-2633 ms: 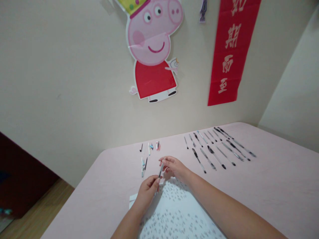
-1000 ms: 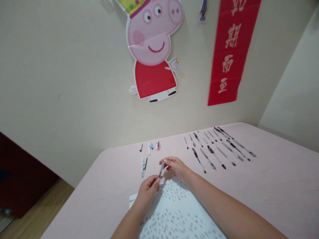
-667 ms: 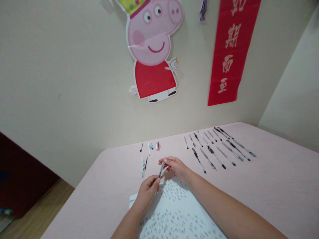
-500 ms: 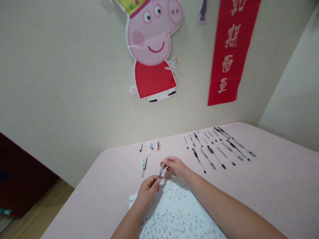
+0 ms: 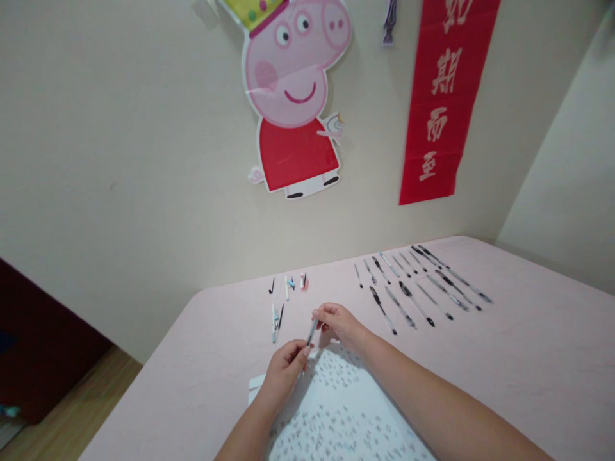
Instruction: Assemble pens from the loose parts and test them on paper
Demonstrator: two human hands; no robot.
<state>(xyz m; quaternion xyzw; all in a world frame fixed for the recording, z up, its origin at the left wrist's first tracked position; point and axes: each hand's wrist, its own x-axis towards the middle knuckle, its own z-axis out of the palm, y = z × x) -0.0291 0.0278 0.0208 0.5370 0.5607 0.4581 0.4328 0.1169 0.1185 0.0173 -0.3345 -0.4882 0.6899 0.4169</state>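
Note:
A slim pen point(image 5: 312, 330) with a clear barrel is held at a slant between my two hands. My left hand point(image 5: 289, 362) pinches its lower end, and my right hand point(image 5: 339, 322) grips the upper end with closed fingers. Below them lies a white sheet point(image 5: 346, 410) covered in rows of small dark marks, partly hidden by my forearms. Several pens point(image 5: 406, 308) are laid out in slanted rows to the right of my hands. Pen parts point(image 5: 275, 323), some pale and some black, lie to the left.
The things lie on a pink-covered table point(image 5: 192, 371), whose far edge meets a pale wall. A pink pig cutout point(image 5: 298, 96) and a red banner point(image 5: 446, 102) hang there. More small pieces point(image 5: 289, 285) rest near the back. Wooden floor point(image 5: 96, 397) shows at the lower left.
Both hands keep hold of the pen in nearly the same place. My right hand has shifted very slightly; the things on the table stay put.

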